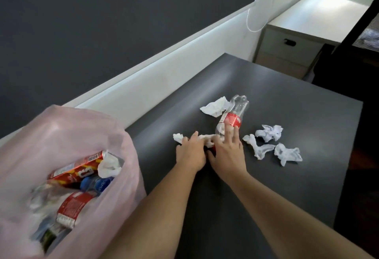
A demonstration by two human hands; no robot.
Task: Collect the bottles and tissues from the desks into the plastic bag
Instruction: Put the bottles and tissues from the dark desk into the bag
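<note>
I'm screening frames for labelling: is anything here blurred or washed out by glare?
Head view: the plastic bag and the litter in it are smeared by motion; the bottle and tissues on the desk are fairly sharp; the pale cabinet top at the far right is blown out by strong light; the desk shows only a soft sheen.

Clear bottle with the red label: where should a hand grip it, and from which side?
Grip the bottle round its red-labelled middle, from above and from the right side. It lies on its side, base pointing away; a tissue crowds the left of the base, while the right hand rests straight fingers by the label.
</note>
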